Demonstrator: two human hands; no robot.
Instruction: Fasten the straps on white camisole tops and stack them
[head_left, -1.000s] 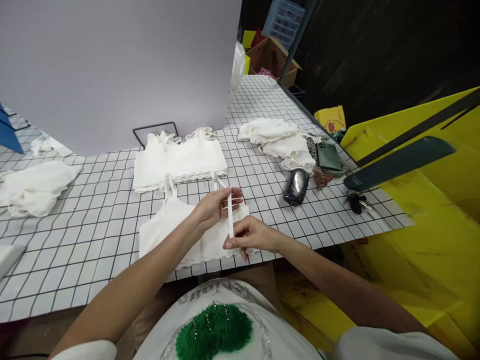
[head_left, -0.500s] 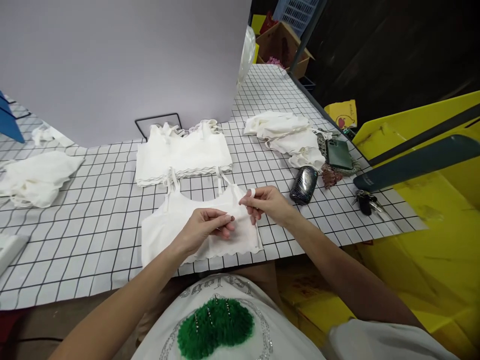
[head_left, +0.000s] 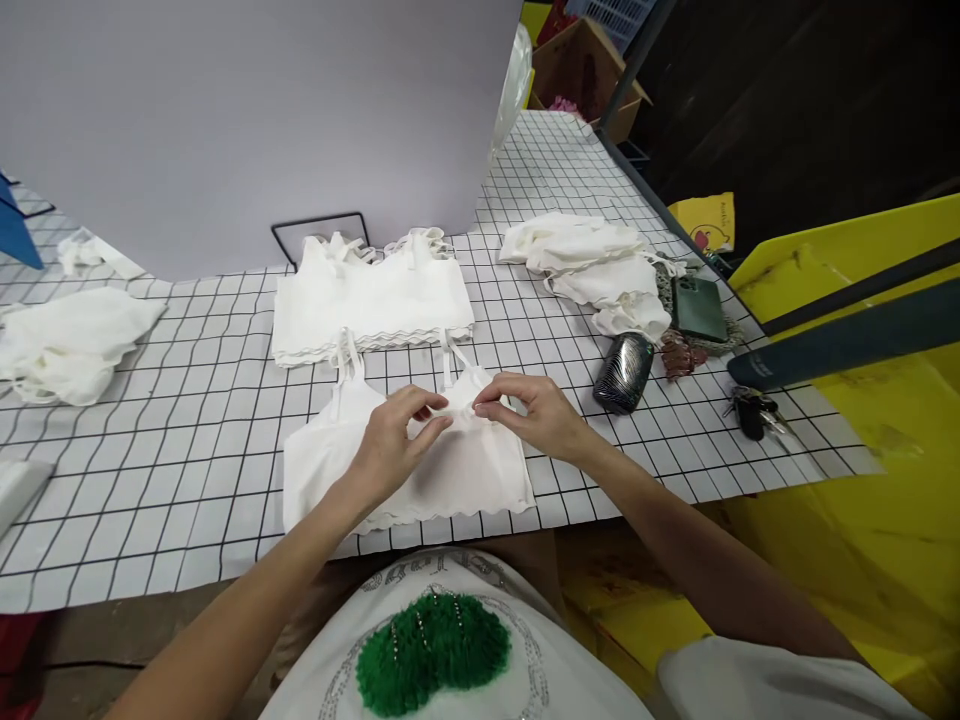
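A white camisole top with thin straps and a scalloped hem lies flat at the table's front edge. Over the middle of its neckline, my left hand has thumb and index finger a little apart, with nothing visible between them. My right hand pinches thumb and index finger together at the neckline, close to the right strap. Whatever sits in that pinch is too small to make out. Just behind lies a neat stack of white tops, their straps at the far side.
Heaps of white garments lie at the right and left of the checked tablecloth. A black patterned mouse-like object, a green phone and keys are on the right. A large pale panel stands behind.
My hands have come closer together and lower onto the neckline. The left fingers have parted from a pinch. The view has shifted slightly, so the table items appear farther right.
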